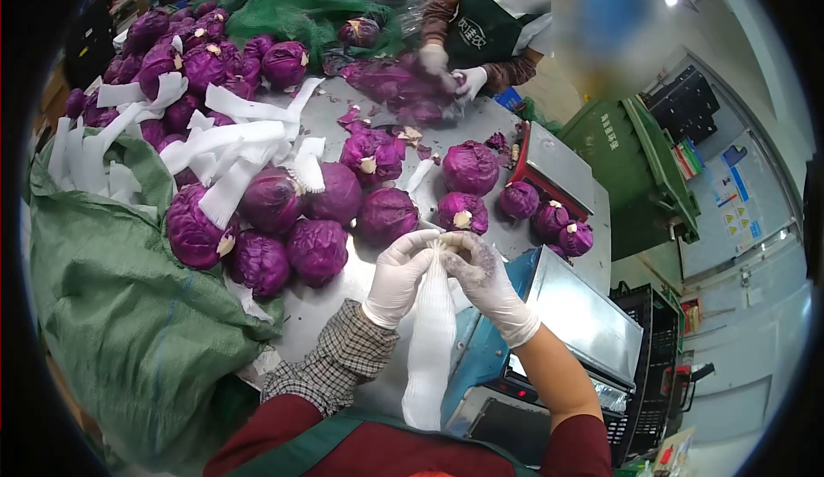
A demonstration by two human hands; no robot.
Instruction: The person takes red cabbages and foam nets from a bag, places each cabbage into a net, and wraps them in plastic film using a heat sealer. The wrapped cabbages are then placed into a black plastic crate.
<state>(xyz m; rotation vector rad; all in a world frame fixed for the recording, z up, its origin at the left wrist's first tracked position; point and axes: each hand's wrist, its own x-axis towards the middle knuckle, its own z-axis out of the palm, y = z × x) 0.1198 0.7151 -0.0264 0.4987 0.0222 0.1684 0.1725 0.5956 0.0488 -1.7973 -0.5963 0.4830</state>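
Observation:
Both my hands wear thin white gloves and meet at the top end of a white foam net sleeve (431, 340), which hangs down lengthwise in front of me. My left hand (402, 275) pinches the gathered end from the left. From the right, my right hand (485, 275) pinches the same end, its glove stained purple at the fingers. Just beyond my hands lie a red cabbage (386, 216) and another red cabbage (463, 212) with its pale stem end showing. More red cabbages sit to the left, beside a heap of white foam net sleeves (232, 138).
A blue scale (579, 305) stands close at my right, a red scale (558, 168) farther back. A green sack (146, 305) bulges at the left. Across the metal table (330, 301), a co-worker's gloved hands (452, 73) handle purple leaves. A green bin (622, 168) stands beyond the table.

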